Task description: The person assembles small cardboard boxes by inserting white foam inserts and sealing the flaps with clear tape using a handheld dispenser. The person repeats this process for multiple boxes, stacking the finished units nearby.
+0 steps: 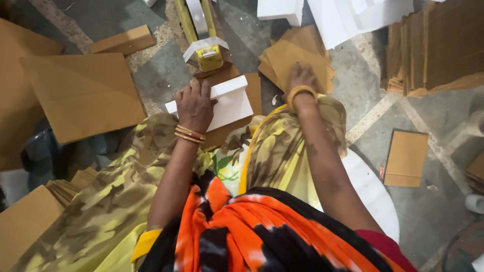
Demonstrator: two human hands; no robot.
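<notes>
Two hands: both are down on things on the floor, in front of the person's knees.
Left hand (194,106): it lies flat on the near left end of the white foam block (229,103). The fingers are spread out and press down; they are not curled round it.
Right hand (301,78): it rests on the stack of brown card sheets (292,58), just to the right of the white foam block. The fingertips are hidden against the card, so I cannot tell if they pinch a sheet or only touch it.
Where the block is: it lies on a brown card piece on the floor, just in front of the yellow tool (207,53).
How the block will handle: it looks very light and stiff. It may dent or snap if you squeeze it hard. Its top looks smooth.
Where to hold the block: on its two long sides, near the middle, with a soft squeeze.
How the card will handle: thin, light and a bit bendy. The sheets can slide off each other.
Where to hold the card: at an edge or a corner of the top sheet.
Other things: more white foam pieces (348,17) lie beyond the block, to its right. A tall pile of card (433,48) stands far to the right of it. Big card sheets (83,93) lie to its left.
</notes>
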